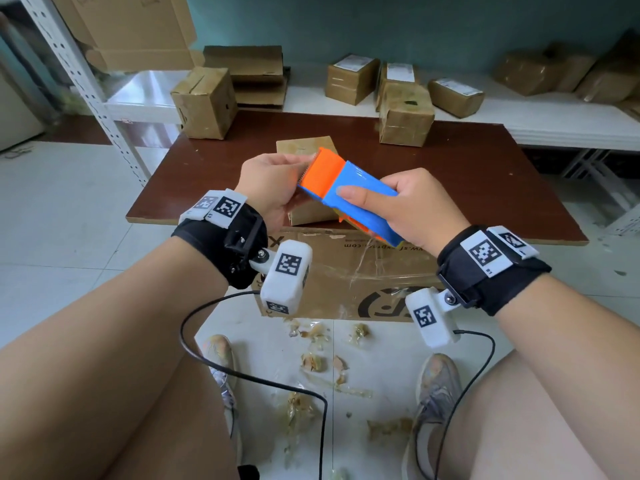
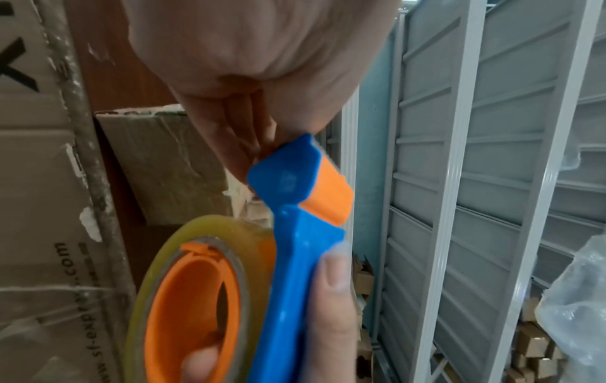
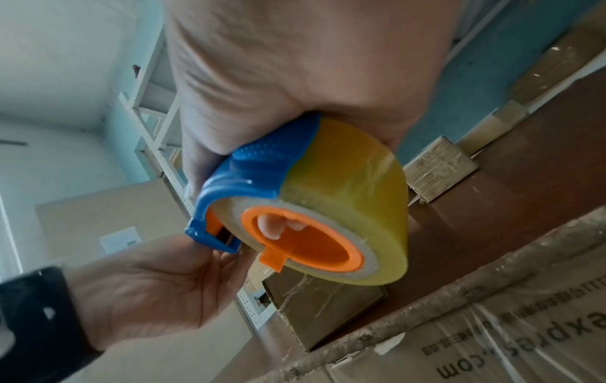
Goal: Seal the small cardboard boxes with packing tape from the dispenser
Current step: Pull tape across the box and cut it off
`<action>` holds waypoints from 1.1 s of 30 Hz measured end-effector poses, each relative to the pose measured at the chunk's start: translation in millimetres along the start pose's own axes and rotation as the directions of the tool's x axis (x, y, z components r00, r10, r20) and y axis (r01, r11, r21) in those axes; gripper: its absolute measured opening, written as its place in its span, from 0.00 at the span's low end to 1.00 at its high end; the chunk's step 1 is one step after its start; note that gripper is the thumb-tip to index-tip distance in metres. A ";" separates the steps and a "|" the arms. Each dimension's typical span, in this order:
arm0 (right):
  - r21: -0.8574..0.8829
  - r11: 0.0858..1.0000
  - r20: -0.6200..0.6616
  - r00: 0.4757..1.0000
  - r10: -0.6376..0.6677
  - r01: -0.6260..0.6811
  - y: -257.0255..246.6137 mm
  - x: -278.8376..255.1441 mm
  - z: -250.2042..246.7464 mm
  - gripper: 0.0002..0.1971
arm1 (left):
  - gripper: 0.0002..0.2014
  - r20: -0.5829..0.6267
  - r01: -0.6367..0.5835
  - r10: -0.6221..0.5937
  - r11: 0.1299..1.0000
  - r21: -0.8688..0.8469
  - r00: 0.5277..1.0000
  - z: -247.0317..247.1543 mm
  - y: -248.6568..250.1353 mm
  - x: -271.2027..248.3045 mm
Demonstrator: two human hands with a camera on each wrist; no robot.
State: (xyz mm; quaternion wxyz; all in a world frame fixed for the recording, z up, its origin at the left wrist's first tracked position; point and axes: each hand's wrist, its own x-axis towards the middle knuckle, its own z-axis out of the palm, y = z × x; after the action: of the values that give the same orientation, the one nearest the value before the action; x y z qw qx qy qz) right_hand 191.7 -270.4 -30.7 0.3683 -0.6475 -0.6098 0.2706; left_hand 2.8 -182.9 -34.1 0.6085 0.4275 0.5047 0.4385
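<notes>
Right hand (image 1: 412, 209) grips the blue and orange plastic tape dispenser (image 1: 349, 192) round its body, fingers through the orange core, holding it in the air above the near edge of the dark brown wooden tabletop (image 1: 485, 174). Left hand (image 1: 270, 188) pinches at the dispenser's orange cutter end. Roll of clear yellowish packing tape (image 3: 354, 197) sits in the dispenser. Small brown cardboard box (image 1: 304, 147) lies on the tabletop beneath both hands, near that edge.
</notes>
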 end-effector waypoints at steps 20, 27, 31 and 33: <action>-0.324 0.939 -0.077 0.986 -0.149 0.117 12.0 19.9 -9.2 0.44 | 0.04 -0.069 -0.152 0.146 0.984 -0.095 0.987 3.6 -6.5 8.4; -0.360 0.920 -0.091 0.976 -0.199 0.154 15.8 21.9 -11.6 0.41 | 0.05 -0.038 -0.148 0.144 0.976 -0.162 0.989 2.6 -2.8 6.1; -0.398 0.899 -0.096 0.966 -0.241 0.185 23.2 18.0 -13.2 0.41 | 0.05 0.020 -0.172 0.177 0.972 -0.160 0.984 -6.4 0.0 3.8; -0.396 0.897 -0.088 0.964 -0.250 0.197 26.4 16.5 -13.8 0.41 | 0.06 0.033 -0.187 0.193 0.973 -0.134 0.981 -9.8 -0.3 2.3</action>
State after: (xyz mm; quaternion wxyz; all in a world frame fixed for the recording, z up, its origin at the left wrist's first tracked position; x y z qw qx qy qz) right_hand 220.2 -255.6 -42.3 0.3040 -0.6495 -0.6947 0.0569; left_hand -6.7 -179.9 -36.1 0.6018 0.4432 0.4176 0.5168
